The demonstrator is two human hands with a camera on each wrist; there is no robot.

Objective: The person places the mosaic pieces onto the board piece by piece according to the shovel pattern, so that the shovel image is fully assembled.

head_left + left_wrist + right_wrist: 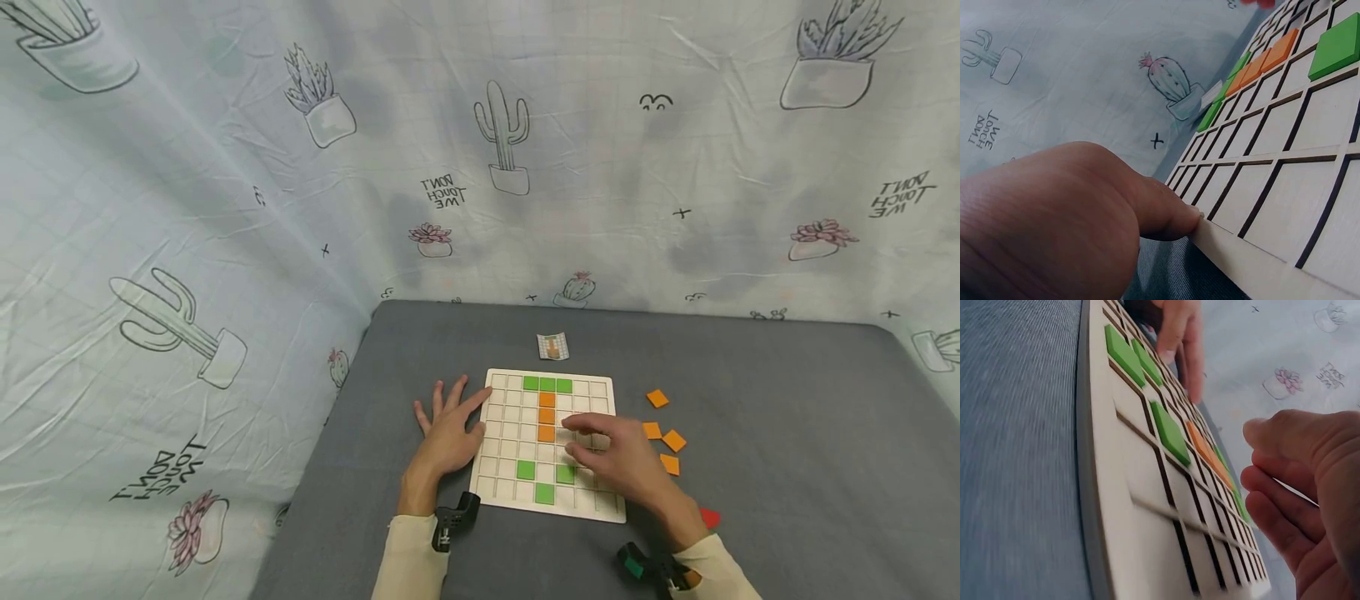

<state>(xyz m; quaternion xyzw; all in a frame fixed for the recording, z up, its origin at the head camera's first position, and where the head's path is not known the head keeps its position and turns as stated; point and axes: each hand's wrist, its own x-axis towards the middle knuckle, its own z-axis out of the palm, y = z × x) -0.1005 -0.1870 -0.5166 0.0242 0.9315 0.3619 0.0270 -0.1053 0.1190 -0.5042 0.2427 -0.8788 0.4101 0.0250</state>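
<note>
A wooden grid board [498, 468] lies on the grey table. Its top row bears three green tiles [547, 384], with a column of three orange tiles [547, 415] below; three more green tiles [544, 493] sit near the bottom. My left hand [447, 437] has its fingers spread at the board's left edge, thumb and index fingertip touching the rim. Over the board's right half hovers my right hand [624, 454], its fingers loosely bent and its thumb apart from them. In the right wrist view, nothing shows between those right fingertips [1259, 432].
Several loose orange tiles [657, 398] lie on the table right of the board. Part of a red piece [709, 517] shows beside my right wrist. A small printed card [552, 347] lies beyond the board. Patterned cloth [600, 183] hangs behind and at the left.
</note>
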